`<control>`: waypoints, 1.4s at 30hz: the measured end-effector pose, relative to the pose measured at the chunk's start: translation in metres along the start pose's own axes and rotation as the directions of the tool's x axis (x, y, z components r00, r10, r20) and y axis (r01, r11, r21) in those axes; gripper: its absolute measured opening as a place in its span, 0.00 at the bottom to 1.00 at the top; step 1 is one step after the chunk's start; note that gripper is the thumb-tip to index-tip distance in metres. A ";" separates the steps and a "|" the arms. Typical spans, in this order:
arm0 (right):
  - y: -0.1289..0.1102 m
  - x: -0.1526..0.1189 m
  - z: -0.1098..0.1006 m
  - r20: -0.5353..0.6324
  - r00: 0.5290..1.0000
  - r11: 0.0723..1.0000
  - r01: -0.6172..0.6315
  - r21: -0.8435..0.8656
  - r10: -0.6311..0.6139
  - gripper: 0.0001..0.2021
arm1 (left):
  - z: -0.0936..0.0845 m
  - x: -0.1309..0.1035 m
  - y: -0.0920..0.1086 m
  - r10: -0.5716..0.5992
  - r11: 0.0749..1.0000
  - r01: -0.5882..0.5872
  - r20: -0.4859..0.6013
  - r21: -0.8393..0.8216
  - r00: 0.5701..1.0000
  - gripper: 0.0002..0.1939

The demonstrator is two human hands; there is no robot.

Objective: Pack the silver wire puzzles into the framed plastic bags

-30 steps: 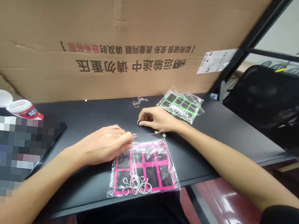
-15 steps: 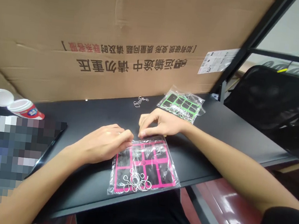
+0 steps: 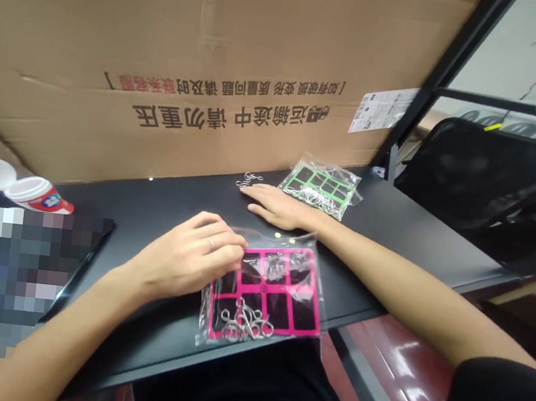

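Note:
My left hand [image 3: 200,254] grips the top left edge of a clear plastic bag [image 3: 268,290] near the table's front edge. Inside that bag are a pink-framed black grid card and several silver metal rings and hooks. My right hand [image 3: 279,207] reaches over the table with its fingers stretched out, the fingertips beside a few small metal wire pieces [image 3: 250,179]. Behind the right wrist lies another clear bag [image 3: 322,187], with a green-framed card and silver metal pieces in it.
Small yellowish round bits [image 3: 278,235] lie between the pink bag and my right forearm. A large cardboard sheet [image 3: 265,47] stands along the back of the black table [image 3: 153,201]. White-lidded red cups [image 3: 50,197] are at the left, a black chair [image 3: 481,178] at the right.
My right hand has left the pink bag's top edge and moved back to the loose metal pieces, its fingers now extended. The bag's top has opened out flatter; my left hand still holds it.

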State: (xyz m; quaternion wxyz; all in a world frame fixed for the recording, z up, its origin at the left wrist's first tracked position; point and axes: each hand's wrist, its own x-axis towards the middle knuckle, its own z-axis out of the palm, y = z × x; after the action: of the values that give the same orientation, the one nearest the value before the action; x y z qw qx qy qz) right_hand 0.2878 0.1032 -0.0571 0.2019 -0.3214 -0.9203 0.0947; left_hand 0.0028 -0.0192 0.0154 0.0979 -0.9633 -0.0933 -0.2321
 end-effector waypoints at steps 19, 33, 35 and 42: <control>0.008 -0.017 -0.042 0.057 0.973 0.973 -0.228 0.045 0.225 0.11 | 0.008 -0.009 -0.005 -0.334 0.898 0.407 0.343 -0.168 0.878 0.11; -0.010 -0.020 -0.047 0.004 0.975 0.925 -0.210 0.315 0.221 0.07 | 0.009 -0.011 -0.005 -0.388 0.867 0.466 0.346 -0.179 0.854 0.11; -0.020 -0.017 -0.046 -0.058 0.969 0.884 -0.191 0.428 0.238 0.09 | 0.009 -0.011 -0.006 -0.385 0.867 0.465 0.354 -0.179 0.853 0.11; -0.069 -0.015 -0.061 0.155 0.988 0.814 -0.101 0.572 0.013 0.13 | 0.010 -0.012 -0.007 -0.383 0.871 0.458 0.340 -0.175 0.859 0.10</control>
State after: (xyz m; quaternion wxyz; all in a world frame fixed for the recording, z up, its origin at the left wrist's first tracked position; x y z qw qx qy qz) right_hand 0.2869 0.0431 0.0143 0.2200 -0.2647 -0.8502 0.3985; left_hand -0.0052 -0.0115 0.0018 -0.0928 -0.9470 -0.2863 -0.1119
